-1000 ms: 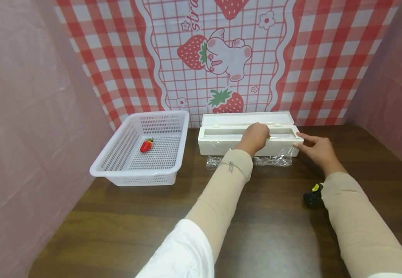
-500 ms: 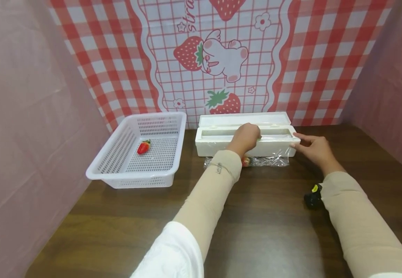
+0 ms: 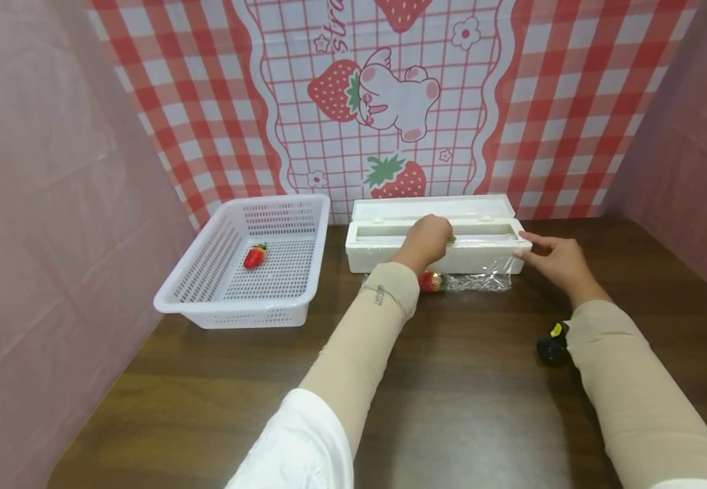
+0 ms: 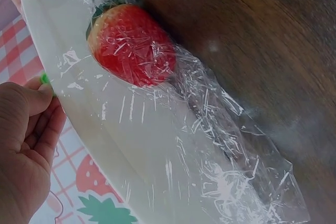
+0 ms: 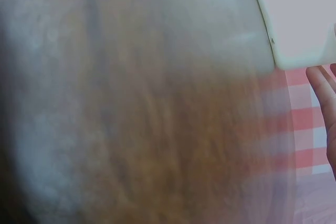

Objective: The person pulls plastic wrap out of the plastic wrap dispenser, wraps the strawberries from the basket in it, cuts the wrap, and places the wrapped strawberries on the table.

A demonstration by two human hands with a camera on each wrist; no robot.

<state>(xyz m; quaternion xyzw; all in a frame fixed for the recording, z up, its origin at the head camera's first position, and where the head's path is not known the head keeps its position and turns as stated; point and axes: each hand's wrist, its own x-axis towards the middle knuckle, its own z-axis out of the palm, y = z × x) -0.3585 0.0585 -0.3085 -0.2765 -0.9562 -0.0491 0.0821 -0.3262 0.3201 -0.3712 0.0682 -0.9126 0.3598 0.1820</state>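
In the head view, right of centre, the person's left hand point(image 3: 425, 241) is at the front edge of the open white box point(image 3: 371, 260), fingers curled in a pinch whose object is mostly hidden there. The right hand point(image 3: 557, 261) has thumb and fingers clamped across the box's right front corner; were that hold too light, a sideways pull could skid or twist the box on the table point(image 3: 475, 401). Clear film point(image 3: 481, 282) hangs down the box's front, and a strawberry point(image 3: 430, 282) is in or under it, just beside the left sleeve point(image 3: 390, 295), which could nudge it. In the left wrist view, thumb and fingers are clamped on a small green tab point(image 4: 44, 78) at left; the strawberry lies upper centre behind crinkled film, which could bunch or tear raggedly if slack. The right wrist view, largely blurred, shows fingers by the box's corner at the right edge; how firmly they press cannot be told.
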